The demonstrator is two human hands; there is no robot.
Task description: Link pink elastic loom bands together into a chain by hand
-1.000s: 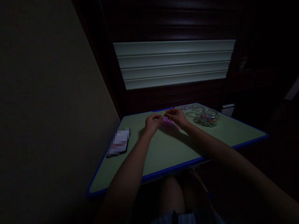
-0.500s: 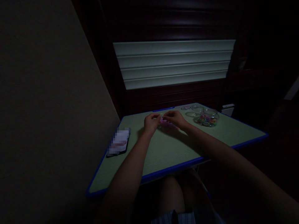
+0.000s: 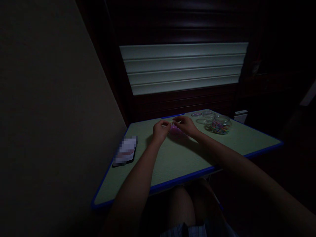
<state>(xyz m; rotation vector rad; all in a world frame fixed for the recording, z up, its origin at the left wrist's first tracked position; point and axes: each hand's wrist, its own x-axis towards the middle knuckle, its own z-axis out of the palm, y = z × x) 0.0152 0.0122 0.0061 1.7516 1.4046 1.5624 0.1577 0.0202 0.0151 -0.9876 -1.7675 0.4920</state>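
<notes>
Over the green table (image 3: pixel 177 164), my left hand (image 3: pixel 161 131) is closed, its thumb and finger pinching a small pale loop (image 3: pixel 171 123). My right hand (image 3: pixel 185 125) is just to the right, its fingers closed at the other side of the same loop. A pink object (image 3: pixel 175 130) hangs or lies just under the fingertips, partly hidden by my right hand; its exact shape is too dark to tell.
At the back right stands a clear round jar (image 3: pixel 221 125) holding several colourful small rings. Clear lids (image 3: pixel 202 121) and a small pinkish item (image 3: pixel 196 114) lie beside it. A blurred phone-like object (image 3: pixel 125 150) rests at the left edge, near the wall (image 3: pixel 61 115).
My right hand's fingers have shifted slightly at the loop, and the loop now looks narrower. The pink object has changed outline a little below them.
</notes>
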